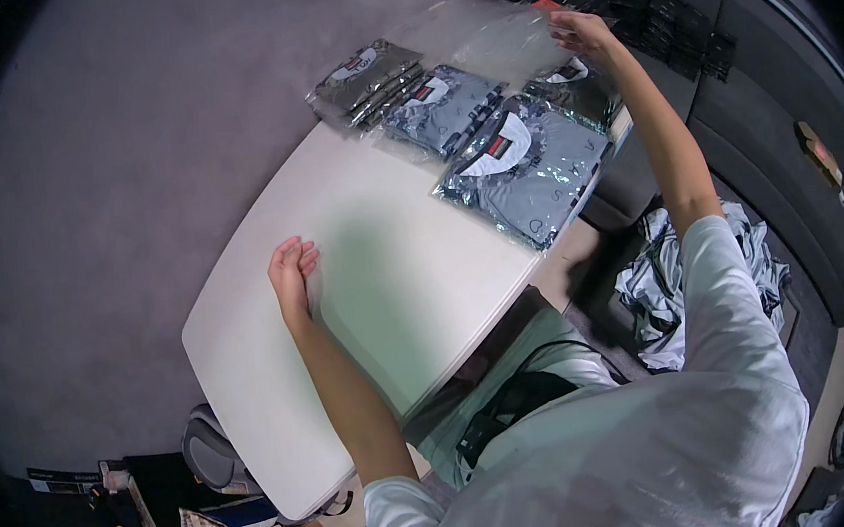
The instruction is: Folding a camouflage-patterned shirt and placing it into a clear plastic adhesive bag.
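Note:
My right hand reaches to the far end of the white table, fingers closed at the edge of a clear plastic bag. That bag looks smeared and spreads leftward behind the packed shirts. Nearest to me lies a folded grey shirt in clear wrapping, with a white collar area. Beside it are a blue-grey packed shirt, a pile of dark packed shirts and another dark packed shirt. Over the table's left part, my left hand holds nothing, its fingers loosely curled and slightly apart.
The white table runs from lower left to upper right. Stacks of dark packages lie on the grey sofa. A heap of light and dark cloth sits right of the table. A grey chair stands at the lower left.

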The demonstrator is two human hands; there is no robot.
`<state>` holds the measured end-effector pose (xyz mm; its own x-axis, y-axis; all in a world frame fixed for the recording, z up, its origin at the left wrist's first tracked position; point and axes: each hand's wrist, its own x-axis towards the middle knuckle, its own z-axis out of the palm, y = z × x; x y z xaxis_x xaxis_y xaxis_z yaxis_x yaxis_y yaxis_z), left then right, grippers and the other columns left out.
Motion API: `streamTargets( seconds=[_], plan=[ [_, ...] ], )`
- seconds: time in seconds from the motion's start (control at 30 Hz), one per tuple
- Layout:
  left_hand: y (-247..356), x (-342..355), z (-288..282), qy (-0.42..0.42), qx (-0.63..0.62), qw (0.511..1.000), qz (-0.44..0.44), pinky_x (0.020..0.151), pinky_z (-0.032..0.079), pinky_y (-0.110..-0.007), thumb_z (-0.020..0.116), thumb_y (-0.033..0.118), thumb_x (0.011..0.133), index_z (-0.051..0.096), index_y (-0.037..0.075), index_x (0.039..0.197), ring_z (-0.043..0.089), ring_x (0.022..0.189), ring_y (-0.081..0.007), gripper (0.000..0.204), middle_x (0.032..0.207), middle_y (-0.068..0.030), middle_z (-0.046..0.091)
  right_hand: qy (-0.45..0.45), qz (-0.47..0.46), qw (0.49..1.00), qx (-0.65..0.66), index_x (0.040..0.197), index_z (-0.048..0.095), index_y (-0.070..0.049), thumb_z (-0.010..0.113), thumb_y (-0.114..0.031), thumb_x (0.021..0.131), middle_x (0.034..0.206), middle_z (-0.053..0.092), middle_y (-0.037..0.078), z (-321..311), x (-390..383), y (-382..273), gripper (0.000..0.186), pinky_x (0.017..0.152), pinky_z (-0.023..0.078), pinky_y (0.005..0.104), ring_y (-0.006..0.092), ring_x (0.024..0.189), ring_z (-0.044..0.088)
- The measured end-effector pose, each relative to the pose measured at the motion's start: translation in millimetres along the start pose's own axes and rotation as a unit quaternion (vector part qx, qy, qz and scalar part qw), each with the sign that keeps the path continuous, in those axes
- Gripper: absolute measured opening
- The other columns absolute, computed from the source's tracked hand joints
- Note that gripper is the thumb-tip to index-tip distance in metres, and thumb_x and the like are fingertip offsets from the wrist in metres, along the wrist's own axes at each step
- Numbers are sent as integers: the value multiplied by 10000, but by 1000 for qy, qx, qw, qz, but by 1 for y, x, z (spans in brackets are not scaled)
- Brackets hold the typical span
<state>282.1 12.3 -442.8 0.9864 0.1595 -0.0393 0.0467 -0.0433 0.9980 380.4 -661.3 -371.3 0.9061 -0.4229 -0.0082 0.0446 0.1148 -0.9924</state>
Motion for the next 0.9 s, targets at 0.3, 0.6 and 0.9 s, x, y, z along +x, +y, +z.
streamTargets(
  seconds=[0.3,0.6,0.9],
  plan=[
    [-22,-1,13,27,-3,996,90,649,513,-260,546,11,950,608,-8,1126,628,688,-127,187,848,-83,686,146,-136,980,-4,1159,735,-107,647,-175,952,981,724,8,-50,2,-19,235,692,552,291,98,803,689],
    [-22,1,27,89,98,981,142,583,462,-246,536,4,941,613,-21,1072,561,633,-99,154,739,-21,610,138,-136,981,-7,1223,704,-96,655,-147,954,941,705,-24,-83,9,-33,278,610,489,221,89,817,708],
    [73,64,270,-209,260,830,447,852,520,-349,625,-37,792,634,5,1176,688,945,-261,387,1066,-164,701,194,-210,958,7,1359,614,-71,502,-80,1014,1314,631,38,-143,-26,-49,363,721,528,238,96,871,643]
  ],
)
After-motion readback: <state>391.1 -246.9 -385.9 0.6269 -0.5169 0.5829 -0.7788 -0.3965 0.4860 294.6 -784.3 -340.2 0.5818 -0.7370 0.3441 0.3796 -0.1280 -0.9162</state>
